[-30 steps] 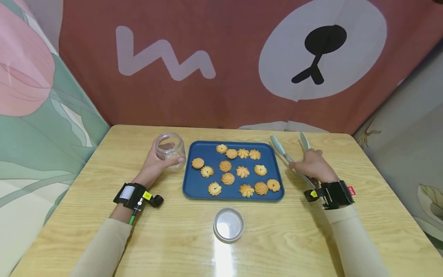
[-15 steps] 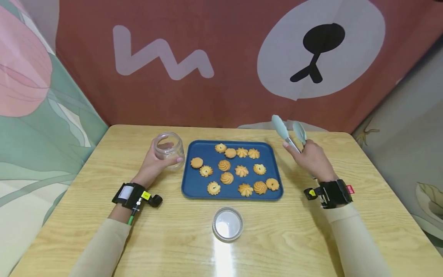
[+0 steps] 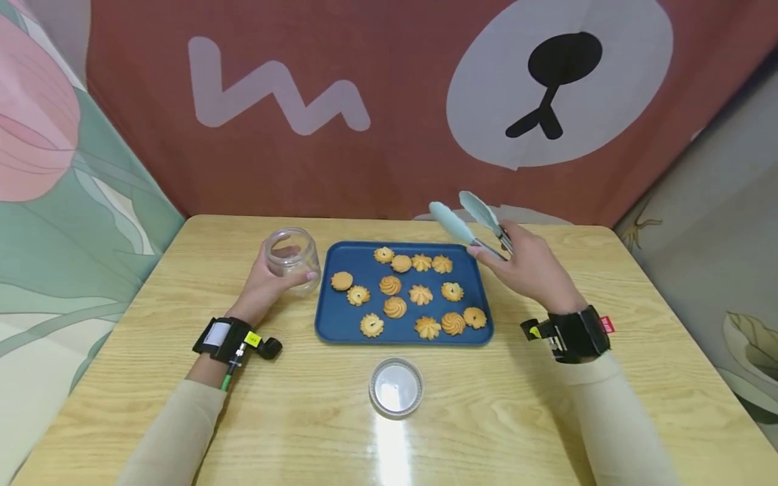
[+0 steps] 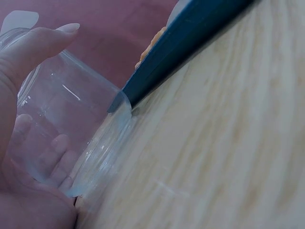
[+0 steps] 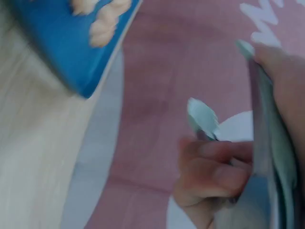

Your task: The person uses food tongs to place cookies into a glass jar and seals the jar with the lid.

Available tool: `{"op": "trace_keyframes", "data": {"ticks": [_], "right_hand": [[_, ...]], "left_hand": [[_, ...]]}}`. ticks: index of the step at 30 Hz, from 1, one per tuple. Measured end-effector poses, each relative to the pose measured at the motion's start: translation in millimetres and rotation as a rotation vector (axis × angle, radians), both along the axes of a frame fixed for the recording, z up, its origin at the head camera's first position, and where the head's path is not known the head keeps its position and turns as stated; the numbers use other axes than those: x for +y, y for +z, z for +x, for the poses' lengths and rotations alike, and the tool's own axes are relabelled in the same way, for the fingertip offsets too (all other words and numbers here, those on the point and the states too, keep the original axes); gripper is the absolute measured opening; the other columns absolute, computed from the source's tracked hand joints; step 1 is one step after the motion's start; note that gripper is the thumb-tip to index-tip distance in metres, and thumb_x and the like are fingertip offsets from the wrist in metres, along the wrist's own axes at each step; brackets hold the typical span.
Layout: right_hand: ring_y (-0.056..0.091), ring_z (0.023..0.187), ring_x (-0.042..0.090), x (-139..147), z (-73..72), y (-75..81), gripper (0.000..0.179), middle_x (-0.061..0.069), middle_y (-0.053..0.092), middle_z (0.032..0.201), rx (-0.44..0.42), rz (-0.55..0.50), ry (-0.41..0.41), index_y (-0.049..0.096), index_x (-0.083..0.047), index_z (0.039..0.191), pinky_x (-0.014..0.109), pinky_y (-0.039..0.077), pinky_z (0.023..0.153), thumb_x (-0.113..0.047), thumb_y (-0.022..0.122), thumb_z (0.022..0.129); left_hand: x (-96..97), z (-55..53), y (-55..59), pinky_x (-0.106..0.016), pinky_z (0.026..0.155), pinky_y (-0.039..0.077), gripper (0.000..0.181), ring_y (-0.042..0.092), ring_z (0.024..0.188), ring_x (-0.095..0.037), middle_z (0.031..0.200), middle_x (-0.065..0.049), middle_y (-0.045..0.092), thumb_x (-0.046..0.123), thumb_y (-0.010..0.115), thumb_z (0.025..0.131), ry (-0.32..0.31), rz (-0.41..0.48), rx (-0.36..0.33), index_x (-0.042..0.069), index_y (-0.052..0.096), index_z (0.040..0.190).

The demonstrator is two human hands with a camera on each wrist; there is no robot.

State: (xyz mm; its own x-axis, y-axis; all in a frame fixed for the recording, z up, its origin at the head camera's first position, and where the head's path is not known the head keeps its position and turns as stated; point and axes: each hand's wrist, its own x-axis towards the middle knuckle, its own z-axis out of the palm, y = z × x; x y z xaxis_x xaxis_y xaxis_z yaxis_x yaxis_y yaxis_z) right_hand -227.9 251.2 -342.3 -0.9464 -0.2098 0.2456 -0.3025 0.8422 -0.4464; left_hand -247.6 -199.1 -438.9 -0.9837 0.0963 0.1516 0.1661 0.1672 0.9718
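Note:
My left hand grips a clear, open-topped jar just left of the tray. In the left wrist view the jar stands on the table with the thumb on its near side and fingers curled round behind. Above the tray's far right corner, my right hand holds a pair of tongs with pale blue tips spread apart, nothing between them. The right wrist view shows the fingers curled round the tongs' arms. Several butter cookies lie scattered on the blue tray.
A round clear lid lies on the wooden table in front of the tray. A brown cloth with a bear print hangs behind the table's far edge. Patterned cloth rises at the left side.
My right hand has lifted the tongs off the table and carried them left, toward the tray's far right corner. My left hand stays on the jar.

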Motion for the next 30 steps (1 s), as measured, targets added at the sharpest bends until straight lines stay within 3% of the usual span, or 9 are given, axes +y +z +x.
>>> {"op": "trace_keyframes", "data": {"ticks": [6, 10, 13, 19, 23, 30], "right_hand": [[0.052, 0.071, 0.023, -26.7, -1.3, 3.8, 0.071, 0.009, 0.055, 0.084, -0.03, 0.102, 0.143, 0.049, -0.006, 0.122, 0.039, 0.045, 0.058, -0.062, 0.061, 0.08], [0.057, 0.095, 0.024, -39.1, -1.6, 2.5, 0.081, 0.01, 0.061, 0.111, -0.053, 0.197, 0.201, 0.05, -0.005, 0.129, 0.047, 0.052, 0.077, -0.066, 0.061, 0.077], [0.056, 0.104, 0.026, -45.6, -2.8, -0.2, 0.081, 0.013, 0.059, 0.123, -0.035, 0.25, 0.237, 0.05, -0.005, 0.131, 0.051, 0.05, 0.083, -0.065, 0.062, 0.078], [0.061, 0.092, 0.025, -51.2, -4.4, -5.7, 0.071, 0.013, 0.064, 0.115, -0.013, 0.313, 0.264, 0.053, -0.007, 0.129, 0.047, 0.053, 0.071, -0.058, 0.064, 0.081], [0.06, 0.074, 0.018, -51.8, -4.4, -10.0, 0.065, 0.007, 0.068, 0.097, -0.027, 0.33, 0.247, 0.057, -0.008, 0.125, 0.041, 0.051, 0.058, -0.056, 0.066, 0.08], [0.058, 0.068, 0.015, -55.9, -6.0, -16.4, 0.07, 0.009, 0.07, 0.096, -0.05, 0.362, 0.226, 0.057, -0.008, 0.126, 0.038, 0.052, 0.055, -0.057, 0.067, 0.078]], "left_hand": [[-1.2, 1.0, -0.5, -0.05, 0.096, 0.034, 0.088, 0.045, 0.116, -0.022, 0.133, -0.012, 0.047, 0.024, 0.085, 0.069, 0.004, 0.01, -0.004, 0.035, 0.031, 0.138], [-0.6, 0.1, -1.4, -0.049, 0.096, 0.034, 0.088, 0.045, 0.116, -0.022, 0.133, -0.015, 0.047, 0.023, 0.085, 0.069, -0.008, 0.023, 0.0, 0.033, 0.032, 0.139], [-0.4, -0.5, -1.7, -0.049, 0.096, 0.034, 0.088, 0.045, 0.116, -0.022, 0.133, -0.016, 0.047, 0.021, 0.085, 0.069, -0.011, 0.033, 0.004, 0.032, 0.032, 0.139], [0.1, 0.1, 0.0, -0.049, 0.096, 0.034, 0.088, 0.044, 0.116, -0.022, 0.132, -0.014, 0.047, 0.021, 0.085, 0.069, -0.012, 0.038, 0.005, 0.031, 0.032, 0.139], [1.2, -0.5, 0.8, -0.049, 0.098, 0.033, 0.087, 0.043, 0.118, -0.023, 0.134, -0.015, 0.045, 0.02, 0.084, 0.07, -0.02, 0.043, 0.002, 0.034, 0.032, 0.138], [0.3, -0.3, 0.5, -0.049, 0.098, 0.033, 0.087, 0.044, 0.117, -0.022, 0.132, -0.012, 0.047, 0.02, 0.085, 0.07, -0.007, 0.033, -0.004, 0.034, 0.032, 0.138]]}}
